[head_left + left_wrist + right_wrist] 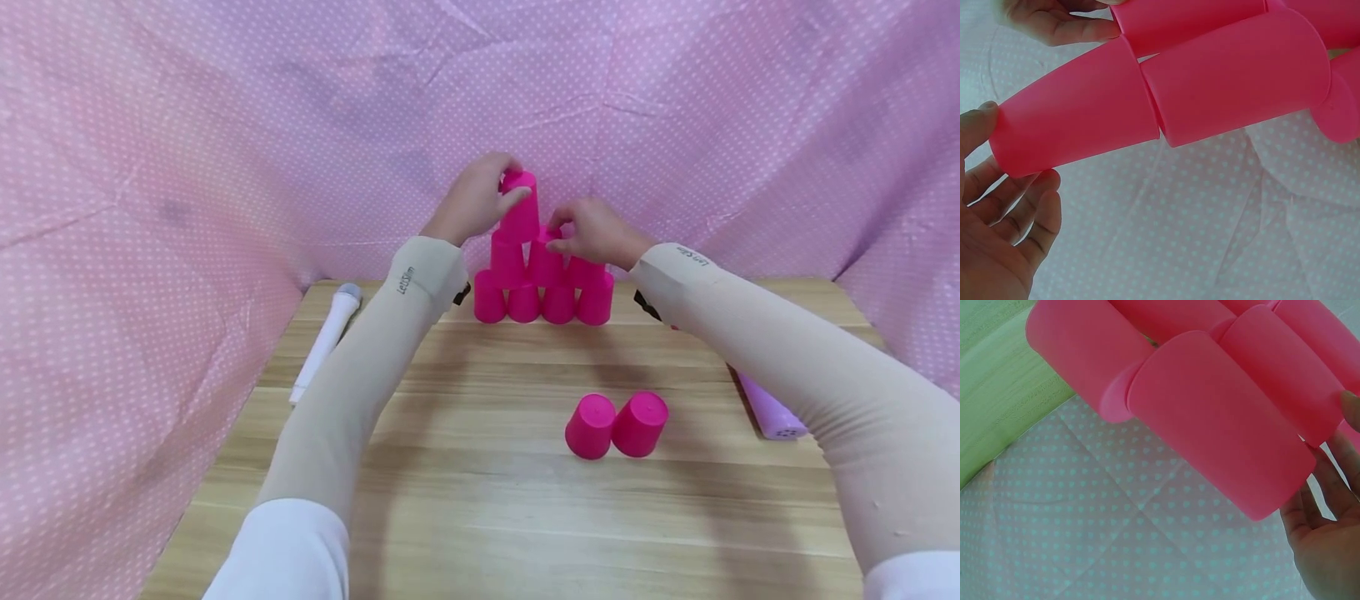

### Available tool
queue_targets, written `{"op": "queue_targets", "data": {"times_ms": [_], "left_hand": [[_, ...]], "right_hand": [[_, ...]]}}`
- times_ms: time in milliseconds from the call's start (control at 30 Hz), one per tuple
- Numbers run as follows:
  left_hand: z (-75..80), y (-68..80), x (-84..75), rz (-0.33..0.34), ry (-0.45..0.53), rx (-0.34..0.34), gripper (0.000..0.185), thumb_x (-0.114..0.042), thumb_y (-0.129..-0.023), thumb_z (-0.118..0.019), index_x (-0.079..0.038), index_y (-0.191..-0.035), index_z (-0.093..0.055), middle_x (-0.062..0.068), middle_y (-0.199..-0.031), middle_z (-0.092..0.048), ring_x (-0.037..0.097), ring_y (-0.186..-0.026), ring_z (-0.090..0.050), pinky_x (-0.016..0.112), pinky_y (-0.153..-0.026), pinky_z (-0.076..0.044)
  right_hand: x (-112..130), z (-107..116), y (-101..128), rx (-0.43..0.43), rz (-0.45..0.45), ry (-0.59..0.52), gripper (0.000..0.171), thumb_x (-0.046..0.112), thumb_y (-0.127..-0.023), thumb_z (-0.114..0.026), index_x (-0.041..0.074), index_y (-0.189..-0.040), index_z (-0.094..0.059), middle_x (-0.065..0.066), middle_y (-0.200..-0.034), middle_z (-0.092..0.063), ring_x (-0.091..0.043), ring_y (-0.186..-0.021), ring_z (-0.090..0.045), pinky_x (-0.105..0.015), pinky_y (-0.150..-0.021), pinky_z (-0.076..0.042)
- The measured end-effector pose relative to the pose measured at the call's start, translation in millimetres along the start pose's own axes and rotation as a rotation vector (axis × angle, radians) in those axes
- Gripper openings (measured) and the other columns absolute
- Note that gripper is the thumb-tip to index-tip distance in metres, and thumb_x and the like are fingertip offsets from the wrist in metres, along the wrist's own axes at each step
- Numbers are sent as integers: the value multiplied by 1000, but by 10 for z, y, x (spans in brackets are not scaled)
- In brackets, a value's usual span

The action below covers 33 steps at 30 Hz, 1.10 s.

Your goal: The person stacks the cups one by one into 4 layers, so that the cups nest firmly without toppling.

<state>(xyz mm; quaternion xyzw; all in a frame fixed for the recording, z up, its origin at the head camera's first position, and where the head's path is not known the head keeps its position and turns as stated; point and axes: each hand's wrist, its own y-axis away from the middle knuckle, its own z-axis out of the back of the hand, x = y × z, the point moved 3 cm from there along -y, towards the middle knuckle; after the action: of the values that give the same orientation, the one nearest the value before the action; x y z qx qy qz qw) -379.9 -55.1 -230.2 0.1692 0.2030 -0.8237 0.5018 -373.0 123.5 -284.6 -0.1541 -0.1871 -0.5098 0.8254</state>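
Your left hand [476, 200] pinches the top cup [520, 204] of the pink cup pyramid [543, 279] at the far side of the bench [480, 500]; your right hand [592, 233] pinches a cup in the third row [546, 254]; I judge the stacking is near its peak; next you need a gentle, centred release. Two spare cups [615, 425] wait nearer. The sleeve [420, 279] has small lettering, not clearly readable.

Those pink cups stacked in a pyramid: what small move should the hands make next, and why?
Probably the left hand should seat the top cup squarely and let go. It grips that cup at the peak while the right hand pinches a third-row cup; two loose cups wait nearer.
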Motion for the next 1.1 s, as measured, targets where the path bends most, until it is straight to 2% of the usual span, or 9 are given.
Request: {"op": "queue_targets", "data": {"times_ms": [333,467,633,733,800,967,1100], "left_hand": [[-6,-25,0,-13,22,-11,41,-32,-92,-61,-13,-126,-51,1,-112,-53,15,-101,-50,23,-83,-45],[11,9,-2,-25,12,-26,48,-37,-92,-60,-12,-131,-48,2,-123,-52,18,-110,-50,24,-89,-44],[85,132,-45,-59,-52,-67,53,-41,-92,-58,-12,-135,-46,1,-132,-49,18,-117,-47,24,-93,-41],[130,273,-98,-139,-106,-96,50,-39,-92,-58,-9,-132,-49,3,-128,-51,18,-113,-47,24,-92,-40],[136,388,-141,-224,-134,-120,46,-35,-92,-60,-6,-127,-51,6,-123,-54,20,-109,-49,25,-92,-39],[69,680,-259,-410,-176,-136,42,-28,-89,-66,-1,-120,-55,10,-114,-58,23,-104,-50,30,-91,-39],[-4,897,-371,-482,-204,-112,42,-30,-87,-68,-4,-119,-56,6,-112,-57,21,-104,-51,30,-91,-40]], "right_hand": [[-9,25,1,3,5,-1,31,18,-84,-73,4,-111,-65,-11,-107,-63,-27,-97,-56,-41,-82,-50],[-5,56,34,-16,27,-22,29,17,-84,-72,4,-110,-65,-11,-108,-63,-28,-102,-56,-42,-84,-50],[0,160,136,-89,92,-19,26,14,-85,-72,1,-107,-65,-15,-111,-63,-32,-108,-53,-45,-87,-46],[6,227,236,-129,121,-7,25,14,-84,-72,0,-104,-65,-15,-109,-63,-33,-106,-53,-47,-87,-44],[7,268,326,-144,121,6,26,16,-84,-73,2,-104,-65,-14,-107,-63,-33,-104,-53,-47,-87,-43],[27,370,600,-189,156,15,26,15,-82,-75,3,-104,-66,-12,-105,-62,-32,-103,-52,-49,-89,-42],[73,414,825,-232,257,49,24,11,-78,-78,1,-98,-68,-13,-99,-64,-30,-97,-53,-47,-85,-42]]}}
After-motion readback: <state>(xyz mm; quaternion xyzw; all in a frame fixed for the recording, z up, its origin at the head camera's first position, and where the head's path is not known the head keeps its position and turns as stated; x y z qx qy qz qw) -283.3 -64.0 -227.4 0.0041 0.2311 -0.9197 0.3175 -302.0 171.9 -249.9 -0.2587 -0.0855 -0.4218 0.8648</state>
